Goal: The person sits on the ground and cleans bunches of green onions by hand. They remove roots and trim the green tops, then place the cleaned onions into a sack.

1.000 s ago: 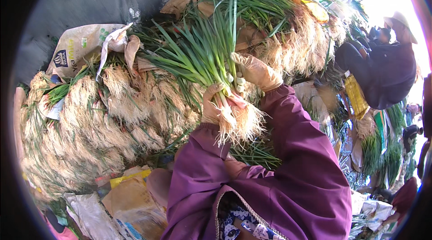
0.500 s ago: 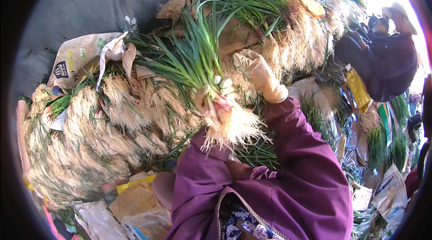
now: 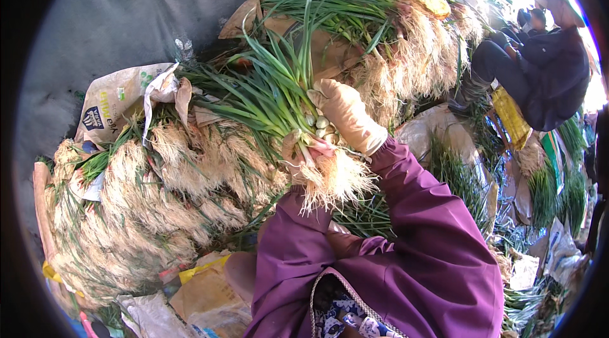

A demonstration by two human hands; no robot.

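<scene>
A bunch of spring onions (image 3: 295, 113) with long green leaves, pinkish white stems and pale bushy roots is held up in front of me. My left hand (image 3: 292, 148) is closed round its stems, with fingertips showing at the front. My right hand (image 3: 349, 116), in a cream glove, is at the bunch's right side. Its fingers are bent together against the leaves just above the left fingertips. What they pinch, if anything, is hidden. Purple sleeves (image 3: 419, 186) cover both my arms.
A large heap of rooted spring onions (image 3: 146, 198) lies on the left. Another pile (image 3: 355, 2) sits at the back, leaves leftward. A printed sack (image 3: 117, 103) leans against the dark sheet (image 3: 146, 8). At the right, a person (image 3: 545, 71) in dark clothes sits near a yellow sack (image 3: 510, 116).
My right hand has come left and slightly down, from apart beside the bunch to touching its leaves. The left hand still grips the bunch. The view has shifted slightly.
</scene>
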